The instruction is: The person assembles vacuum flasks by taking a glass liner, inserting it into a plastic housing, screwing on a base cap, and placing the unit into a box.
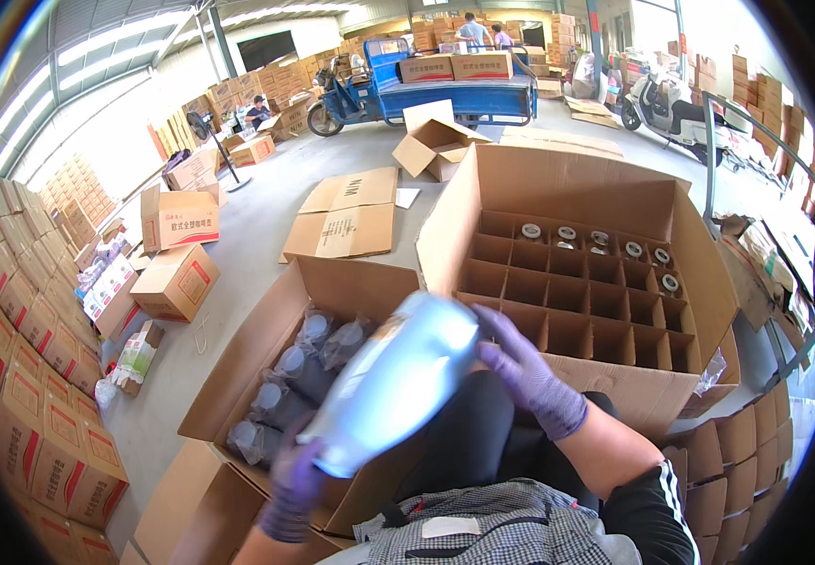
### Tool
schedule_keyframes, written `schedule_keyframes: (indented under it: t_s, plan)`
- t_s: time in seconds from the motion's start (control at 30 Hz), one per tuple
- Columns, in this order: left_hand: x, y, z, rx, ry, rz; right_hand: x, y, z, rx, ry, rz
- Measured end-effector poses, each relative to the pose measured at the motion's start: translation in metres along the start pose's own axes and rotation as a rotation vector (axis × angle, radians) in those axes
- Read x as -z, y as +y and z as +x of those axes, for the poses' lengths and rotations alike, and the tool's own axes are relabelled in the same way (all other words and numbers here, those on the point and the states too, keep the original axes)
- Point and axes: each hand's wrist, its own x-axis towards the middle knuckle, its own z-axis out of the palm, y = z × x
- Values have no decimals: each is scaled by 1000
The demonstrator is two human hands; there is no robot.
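A large, shiny light-blue bottle-shaped container [398, 377] lies tilted across the middle of the view, smeared by motion. My left hand [296, 476], in a purple glove, grips its lower left end. At its upper right end, my right hand [530, 377] holds on with purple-gloved fingers closed against the side. Beneath it on the left stands an open carton [202, 395] with several dark-bodied, pale-topped containers [271, 397] in clear plastic bags. Ahead on the right is a bigger open carton [577, 179], its cardboard dividers holding several items with silvery round tops [566, 233].
Flattened cardboard [346, 217] lies on the floor ahead. Stacked cartons [40, 414] line the left side. Loose dividers [727, 452] stand at my right. A blue cargo tricycle [455, 94], a white scooter [676, 122], a fan [202, 127] and other people [472, 33] are farther off.
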Motion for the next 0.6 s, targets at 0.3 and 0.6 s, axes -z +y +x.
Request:
schedule_keyframes:
  t_s: [0.3,0.6]
  plan:
    - [-208,-51,31,269,-1049,890,64,47,-66,-135,343,-554]
    - [-243,-28,182,-153,-763,-282,94,-16,-74,44,168,-367]
